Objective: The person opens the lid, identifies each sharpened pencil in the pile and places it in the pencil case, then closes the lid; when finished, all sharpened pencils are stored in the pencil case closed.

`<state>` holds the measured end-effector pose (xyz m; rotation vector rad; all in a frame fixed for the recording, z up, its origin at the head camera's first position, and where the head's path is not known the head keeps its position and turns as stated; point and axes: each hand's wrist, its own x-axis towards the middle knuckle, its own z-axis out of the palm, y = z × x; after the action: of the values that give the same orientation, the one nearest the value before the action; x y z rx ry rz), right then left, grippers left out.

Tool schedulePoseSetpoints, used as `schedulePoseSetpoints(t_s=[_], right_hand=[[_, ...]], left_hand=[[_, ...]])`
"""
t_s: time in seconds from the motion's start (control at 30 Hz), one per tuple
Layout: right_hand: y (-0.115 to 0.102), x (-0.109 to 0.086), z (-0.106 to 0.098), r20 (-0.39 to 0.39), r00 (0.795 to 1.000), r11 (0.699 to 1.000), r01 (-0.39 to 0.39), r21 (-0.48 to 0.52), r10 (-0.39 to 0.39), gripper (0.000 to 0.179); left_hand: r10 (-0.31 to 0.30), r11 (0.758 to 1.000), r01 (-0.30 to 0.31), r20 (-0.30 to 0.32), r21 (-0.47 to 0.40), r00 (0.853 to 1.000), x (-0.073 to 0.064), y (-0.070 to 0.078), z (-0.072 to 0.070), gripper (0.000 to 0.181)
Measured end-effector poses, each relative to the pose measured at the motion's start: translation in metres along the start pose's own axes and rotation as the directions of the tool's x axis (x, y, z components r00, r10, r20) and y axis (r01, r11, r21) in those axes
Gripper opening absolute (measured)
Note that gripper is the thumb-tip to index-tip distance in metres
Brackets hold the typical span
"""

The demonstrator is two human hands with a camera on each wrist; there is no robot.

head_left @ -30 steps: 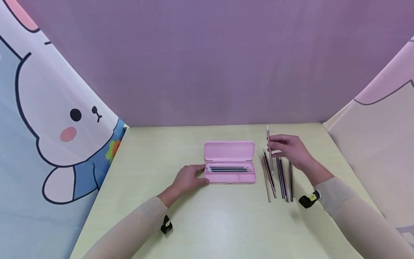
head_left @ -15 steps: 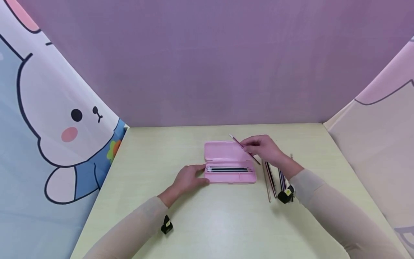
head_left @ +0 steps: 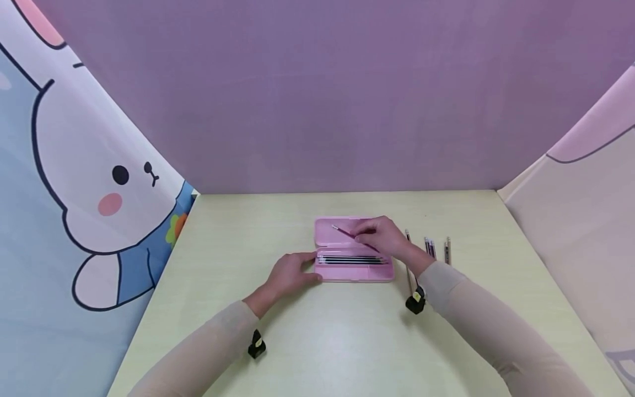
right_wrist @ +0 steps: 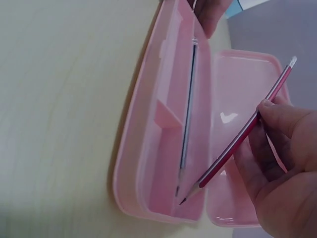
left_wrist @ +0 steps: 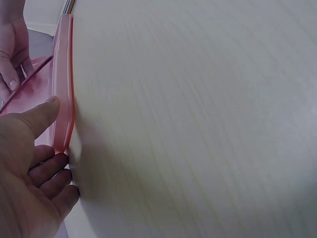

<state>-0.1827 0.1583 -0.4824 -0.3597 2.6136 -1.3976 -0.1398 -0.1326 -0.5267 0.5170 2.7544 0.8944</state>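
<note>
An open pink pencil case (head_left: 342, 274) lies on the table with its lid (head_left: 324, 237) folded back. Dark striped pencils (head_left: 352, 259) lie lengthwise in its rear compartment. At the case's left end, my left hand (head_left: 286, 274) grips it, thumb on the front wall (left_wrist: 62, 109) and fingers at the end. My right hand (head_left: 383, 237) pinches a red-and-silver pencil (right_wrist: 233, 144) between thumb and fingers over the lid. This pencil slants, white eraser end up and left, its sharpened tip low over the rear compartment's right end in the right wrist view.
Loose pencils (head_left: 429, 248) lie to the right of the case, partly hidden by the right forearm. Another pencil (head_left: 447, 251) lies farther right. A purple wall (head_left: 342, 110) rises behind the table (head_left: 342, 336), with a rabbit-print cloth (head_left: 74, 165) at left.
My right hand has carried the red pencil left from the loose pencils to above the case, tilting it from near upright to a slant. My left hand has stayed on the case.
</note>
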Motion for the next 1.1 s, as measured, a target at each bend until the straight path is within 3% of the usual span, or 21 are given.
schedulePoseSetpoints(t_s=[0.27, 0.47, 0.6, 0.73, 0.8, 1.1], right_hand=[[0.011, 0.008, 0.015, 0.001, 0.994, 0.992, 0.110, -0.054, -0.110, 0.017], [0.007, 0.003, 0.028, 0.050, 0.994, 0.979, 0.105, -0.173, -0.098, 0.017], [0.003, 0.001, 0.035, 0.045, 0.992, 0.939, 0.128, -0.320, -0.120, 0.013], [-0.002, -0.001, 0.040, 0.042, 0.982, 0.864, 0.180, -0.469, -0.182, 0.013], [-0.004, -0.002, 0.042, 0.046, 0.982, 0.842, 0.179, -0.509, -0.181, 0.013], [-0.008, -0.007, 0.047, 0.036, 0.990, 0.839, 0.133, -0.528, -0.134, 0.015]], left_hand=[[-0.012, 1.000, 0.012, 0.004, 0.000, 1.000, 0.001, 0.000, 0.000, 0.068], [-0.012, 1.000, 0.012, 0.004, -0.007, 1.000, 0.002, 0.001, -0.001, 0.070], [-0.023, 1.000, 0.023, 0.000, -0.011, 1.000, 0.001, 0.003, -0.003, 0.070], [-0.030, 0.999, 0.030, -0.002, -0.016, 1.000, 0.002, 0.004, -0.003, 0.069], [-0.030, 0.999, 0.030, -0.001, -0.017, 1.000, 0.002, 0.003, -0.003, 0.069], [-0.037, 0.999, 0.037, -0.001, -0.005, 0.999, 0.002, 0.001, -0.001, 0.069]])
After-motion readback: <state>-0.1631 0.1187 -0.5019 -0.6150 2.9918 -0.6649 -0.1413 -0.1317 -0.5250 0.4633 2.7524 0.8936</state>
